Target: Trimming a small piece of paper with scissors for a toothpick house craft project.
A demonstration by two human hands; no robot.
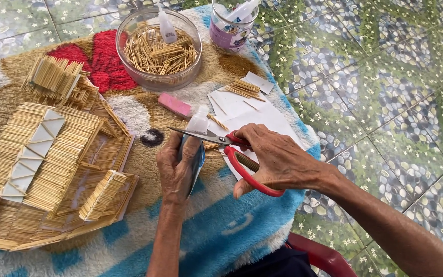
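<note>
My left hand (176, 169) grips a small glue bottle (197, 123) with a white tip, held upright over the fluffy blanket. My right hand (278, 160) holds red-handled scissors (242, 163); their metal blades (201, 135) are slightly apart and reach across the neck of the bottle, just under its tip. Both hands meet near the middle of the view. A loose toothpick (217, 122) lies just behind the bottle.
A toothpick model house (52, 159) lies at left, with toothpick bundles (52, 77) behind it. A clear bowl of toothpicks (157, 51), a jar (229, 25), a pink eraser (175, 105) and white paper sheets (252, 110) sit behind my hands. Tiled floor at right.
</note>
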